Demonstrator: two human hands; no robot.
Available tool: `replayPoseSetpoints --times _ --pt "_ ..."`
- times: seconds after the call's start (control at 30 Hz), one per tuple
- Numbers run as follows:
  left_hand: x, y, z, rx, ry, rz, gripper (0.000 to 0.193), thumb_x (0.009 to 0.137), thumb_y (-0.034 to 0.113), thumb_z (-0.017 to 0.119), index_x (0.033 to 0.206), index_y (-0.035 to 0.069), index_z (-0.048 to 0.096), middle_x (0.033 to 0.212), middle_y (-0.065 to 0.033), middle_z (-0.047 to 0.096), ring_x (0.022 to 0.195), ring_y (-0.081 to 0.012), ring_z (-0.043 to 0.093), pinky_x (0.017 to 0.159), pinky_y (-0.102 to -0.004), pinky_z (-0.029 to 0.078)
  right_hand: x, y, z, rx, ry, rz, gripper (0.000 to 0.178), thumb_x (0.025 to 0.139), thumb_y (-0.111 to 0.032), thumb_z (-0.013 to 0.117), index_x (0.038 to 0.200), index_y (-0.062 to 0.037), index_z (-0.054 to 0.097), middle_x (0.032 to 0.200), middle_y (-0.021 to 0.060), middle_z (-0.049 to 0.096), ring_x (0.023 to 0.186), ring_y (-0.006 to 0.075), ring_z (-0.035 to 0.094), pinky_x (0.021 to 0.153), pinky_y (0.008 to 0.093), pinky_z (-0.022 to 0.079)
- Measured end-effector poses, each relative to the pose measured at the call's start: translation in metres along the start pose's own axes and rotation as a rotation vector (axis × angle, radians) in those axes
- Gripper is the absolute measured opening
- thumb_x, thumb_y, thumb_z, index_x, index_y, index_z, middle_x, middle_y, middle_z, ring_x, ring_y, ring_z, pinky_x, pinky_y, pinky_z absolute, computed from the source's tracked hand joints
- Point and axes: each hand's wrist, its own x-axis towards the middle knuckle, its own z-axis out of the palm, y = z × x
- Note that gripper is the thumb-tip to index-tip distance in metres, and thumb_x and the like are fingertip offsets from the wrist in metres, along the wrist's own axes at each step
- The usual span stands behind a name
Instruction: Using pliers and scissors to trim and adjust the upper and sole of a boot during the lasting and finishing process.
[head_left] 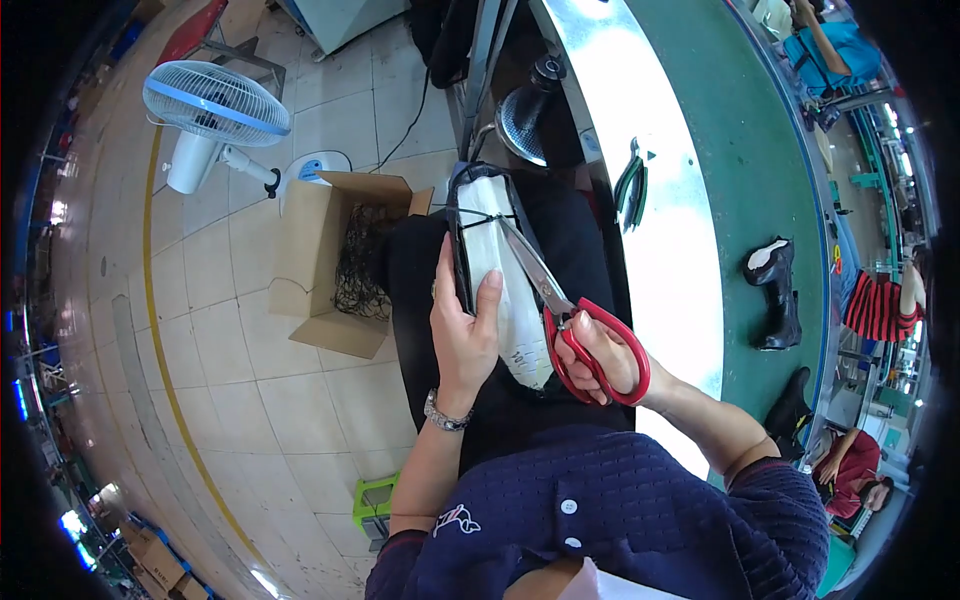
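Across my lap lies a black shoe upper on a last, its long white underside (520,335) facing up. A dark cord (480,222) crosses that underside near the far end. My left hand (466,335) grips the shoe along its left edge, thumb over the white face. Red-handled scissors (543,283) are in my right hand (605,357), with fingers through the loops. Their blades point up and left, and the tips meet the cord. Whether the cord lies between the blades is too small to tell.
An open cardboard box (318,265) with tangled black cords stands left of my knee. Beyond it is a fan (215,105). Green-handled pliers (632,190) lie on the metal bench edge (680,290). Black boots (778,300) rest on the green surface (740,200); other people sit farther right.
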Motion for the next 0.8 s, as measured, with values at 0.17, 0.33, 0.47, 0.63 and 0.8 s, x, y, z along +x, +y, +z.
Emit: replayPoseSetpoints --times 0.17,0.33,0.47,0.63,0.8 --pt "0.007 0.001 0.005 0.305 0.053 0.205 0.064 0.092 0.025 0.061 0.143 -0.003 0.035 0.142 -0.0246 0.043 0.131 -0.0381 0.042 0.107 -0.043 0.034 -0.004 0.028 0.01 -0.222 0.249 -0.215 0.046 0.096 -0.046 0.053 0.078 -0.0041 0.056 0.055 0.001 0.047 0.05 0.0098 0.049 0.048 0.0245 0.04" --pt "0.039 0.017 0.012 0.778 0.148 0.474 0.04 0.088 0.018 0.065 0.122 -0.002 0.06 0.139 -0.0168 0.049 0.133 -0.037 0.04 0.109 -0.0461 0.033 -0.025 0.042 -0.009 -0.006 0.411 -0.207 0.027 0.091 -0.029 0.067 0.085 -0.0047 0.057 0.067 -0.0035 0.05 0.06 0.0058 0.048 0.055 0.0246 0.038" --pt "0.046 0.014 0.013 0.79 0.287 0.764 0.009 0.087 0.003 0.065 0.089 -0.004 0.069 0.097 -0.0115 0.071 0.104 -0.0292 0.063 0.092 -0.0389 0.048 -0.027 0.093 -0.063 -0.381 0.905 -0.326 0.022 0.086 -0.015 0.073 0.095 0.0002 0.059 0.067 0.0003 0.058 0.064 0.0093 0.056 0.062 0.025 0.045" --pt "0.038 0.009 0.007 0.67 0.374 0.726 0.008 0.088 0.001 0.064 0.091 -0.004 0.069 0.096 -0.0128 0.07 0.083 -0.0265 0.068 0.073 -0.0324 0.054 -0.046 0.135 -0.117 -0.76 1.253 -0.066 0.045 0.082 -0.027 0.075 0.111 0.0047 0.063 0.082 0.0148 0.067 0.071 0.0209 0.064 0.068 0.0344 0.051" --pt "0.037 0.012 0.007 0.668 0.386 0.735 0.008 0.088 0.0 0.064 0.092 -0.004 0.069 0.096 -0.0127 0.071 0.08 -0.0247 0.069 0.071 -0.0314 0.055 -0.046 0.187 -0.154 -0.809 1.299 0.011 0.05 0.081 -0.026 0.076 0.117 0.0057 0.062 0.078 0.0125 0.065 0.065 0.0201 0.06 0.064 0.0349 0.05"
